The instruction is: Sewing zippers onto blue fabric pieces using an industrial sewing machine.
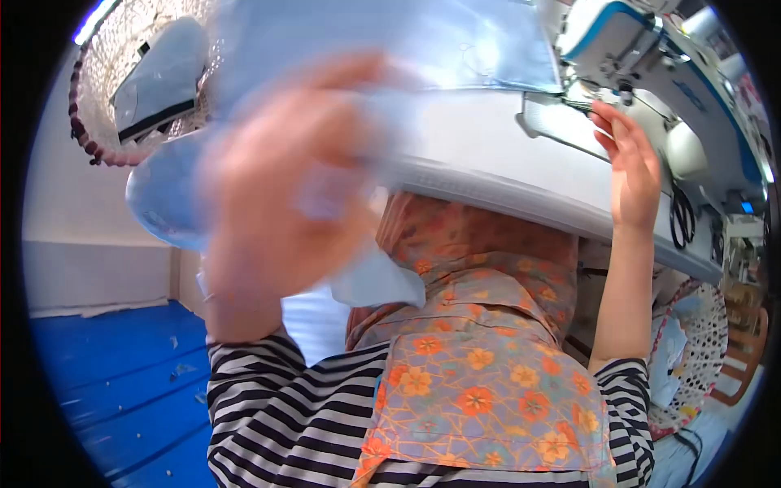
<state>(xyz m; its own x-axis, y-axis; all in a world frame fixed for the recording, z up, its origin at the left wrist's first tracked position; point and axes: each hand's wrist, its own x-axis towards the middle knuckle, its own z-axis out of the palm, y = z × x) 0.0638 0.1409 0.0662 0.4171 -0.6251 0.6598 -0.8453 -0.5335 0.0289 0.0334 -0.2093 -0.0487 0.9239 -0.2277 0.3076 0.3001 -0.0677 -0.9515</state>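
Observation:
My left hand (285, 179) is raised close in front and smeared by motion. Its fingers look curled round a light blue cloth (378, 281), part of which hangs below the hand over my lap. Another stretch of light blue fabric (512, 45) lies on the white table, its edge reaching toward the sewing machine (626, 49). Beside the machine's needle area is my right hand (630, 163), fingers stretched out and slightly bent, with the tips near the presser foot. I see nothing plainly held in it. My left fingertips are too blurred to make out.
A crocheted-edge basket (81, 122) with blue-grey pieces stands at the far left. Another netted basket (700, 350) holding light cloth is at the lower right. Black-handled scissors (682, 218) lie on the table's right side. Blue flooring (138, 390) shows at lower left.

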